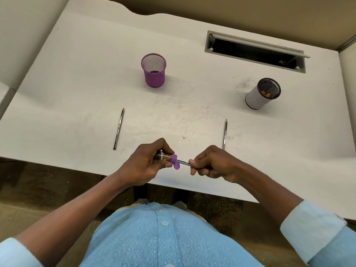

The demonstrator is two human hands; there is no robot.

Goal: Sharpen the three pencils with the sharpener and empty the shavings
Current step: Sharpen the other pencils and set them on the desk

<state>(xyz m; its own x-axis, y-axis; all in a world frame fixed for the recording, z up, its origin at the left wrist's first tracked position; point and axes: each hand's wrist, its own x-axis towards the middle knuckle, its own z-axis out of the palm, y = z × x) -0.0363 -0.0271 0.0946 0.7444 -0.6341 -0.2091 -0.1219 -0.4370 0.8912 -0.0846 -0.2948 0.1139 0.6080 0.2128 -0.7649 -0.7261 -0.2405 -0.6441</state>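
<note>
- The left hand [146,162] wraps its grip around the sharpener [167,158], held over the bench's [77,93] near edge.
- The right hand [213,164] pinches a pencil [183,162] whose tip sits in the sharpener's purple cap.
- Two more pencils [118,129] [224,133] lie apart on the bench.
- A purple cup [154,71] and a white can [262,94] stand further back.

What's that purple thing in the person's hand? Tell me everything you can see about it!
It's the pencil sharpener: a small see-through tube with a purple cap and a purple flap hanging open at its end. Brown shavings show inside the tube. It lies sideways above the near edge of the white desk. The left hand is wrapped around its body, hiding its far end. A pencil, held by the right hand, pokes into the purple end.
</note>
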